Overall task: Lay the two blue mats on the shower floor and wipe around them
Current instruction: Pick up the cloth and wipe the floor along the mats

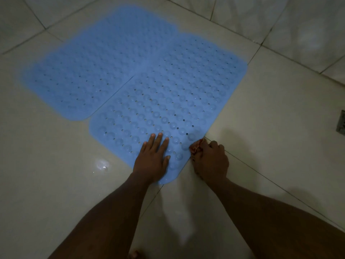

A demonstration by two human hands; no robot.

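Note:
Two blue mats with suction cups and small holes lie flat on the pale tiled shower floor (56, 174). The far mat (89, 71) is at the upper left. The near mat (177, 94) overlaps its right edge and reaches toward me. My left hand (153, 157) presses flat, fingers spread, on the near mat's closest corner. My right hand (211, 159) is closed around a small reddish cloth (196, 146), on the floor right at that mat's right edge.
Tiled walls (280, 21) rise at the top and right, meeting the floor just behind the mats. A dark floor drain (341, 124) sits at the right edge. A wet glint (101, 164) shines on the tile left of my left hand. My leg fills the lower right.

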